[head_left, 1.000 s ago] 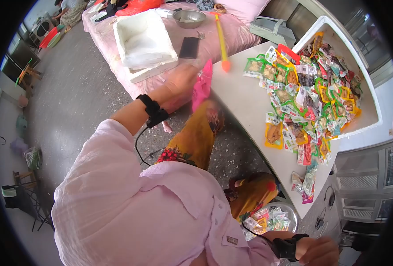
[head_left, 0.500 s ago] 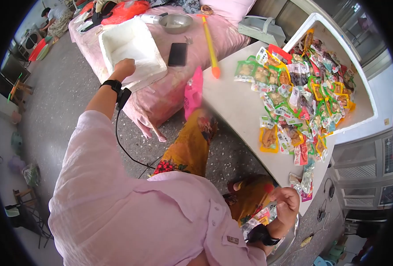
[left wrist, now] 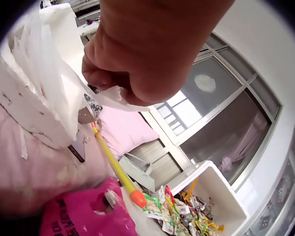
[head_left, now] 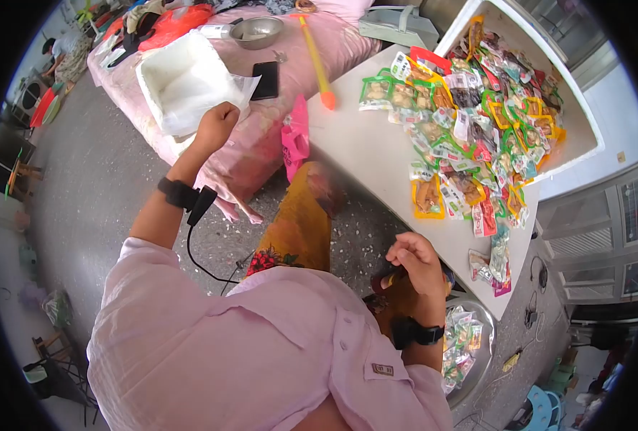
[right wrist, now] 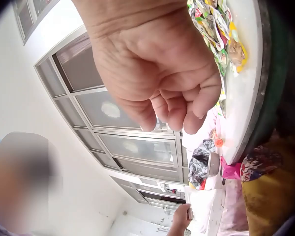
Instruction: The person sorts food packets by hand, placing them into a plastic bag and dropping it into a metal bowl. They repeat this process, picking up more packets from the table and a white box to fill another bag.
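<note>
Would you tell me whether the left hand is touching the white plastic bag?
Touching. In the left wrist view the left hand grips a fold of the white plastic bag, fingers curled round it.

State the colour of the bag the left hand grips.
The thin plastic bag is white; head view.

Left arm extended forward, left hand [head_left: 217,123] raised, fingers [left wrist: 105,73] clenched into a tight grip. Right arm bent at the elbow, right hand [head_left: 414,260] above the knee, fingers [right wrist: 174,105] loosely curled, empty.
</note>
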A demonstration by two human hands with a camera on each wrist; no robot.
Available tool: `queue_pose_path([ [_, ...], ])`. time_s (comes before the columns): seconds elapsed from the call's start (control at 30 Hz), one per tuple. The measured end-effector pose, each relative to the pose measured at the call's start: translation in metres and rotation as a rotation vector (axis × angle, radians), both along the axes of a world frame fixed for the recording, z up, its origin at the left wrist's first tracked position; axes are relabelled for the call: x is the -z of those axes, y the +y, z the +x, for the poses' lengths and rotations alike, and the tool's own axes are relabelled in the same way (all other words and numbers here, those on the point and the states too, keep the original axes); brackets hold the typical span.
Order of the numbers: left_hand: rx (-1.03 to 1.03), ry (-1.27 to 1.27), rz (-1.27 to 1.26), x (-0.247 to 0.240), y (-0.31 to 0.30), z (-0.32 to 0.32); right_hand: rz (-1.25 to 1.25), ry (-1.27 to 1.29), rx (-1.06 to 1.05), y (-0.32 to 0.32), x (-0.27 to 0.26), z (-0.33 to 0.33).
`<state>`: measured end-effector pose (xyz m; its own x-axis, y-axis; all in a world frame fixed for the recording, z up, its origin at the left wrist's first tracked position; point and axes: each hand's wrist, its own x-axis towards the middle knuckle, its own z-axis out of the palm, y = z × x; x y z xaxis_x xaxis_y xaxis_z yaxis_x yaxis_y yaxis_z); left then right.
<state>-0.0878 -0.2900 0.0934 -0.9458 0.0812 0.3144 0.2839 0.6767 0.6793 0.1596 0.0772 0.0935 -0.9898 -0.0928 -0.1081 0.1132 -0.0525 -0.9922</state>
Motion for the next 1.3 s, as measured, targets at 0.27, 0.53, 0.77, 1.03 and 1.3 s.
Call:
queue_pose_path([
  [0.27,0.434,0.056,0.109,0.036,0.135,0.086,-0.218,-0.147,0.295,-0.057,0.031,-0.060],
  [0.53,0.606,-0.287,0.374,0.066,0.193,0.114,-0.489,-0.083,0.351,-0.065,0.060,-0.085],
  [0.77,0.577,-0.703,0.734,0.038,0.194,0.125,-0.633,-0.191,0.437,-0.060,0.070,-0.081],
  [1.03,0.558,0.230,0.076,0.045,0.192,0.112,-0.777,-0.192,0.454,-0.060,0.069,-0.078],
  [1.3,0.692,0.384,-0.064,0.039,0.199,0.126,-0.679,-0.043,0.482,-0.051,0.071,-0.082],
])
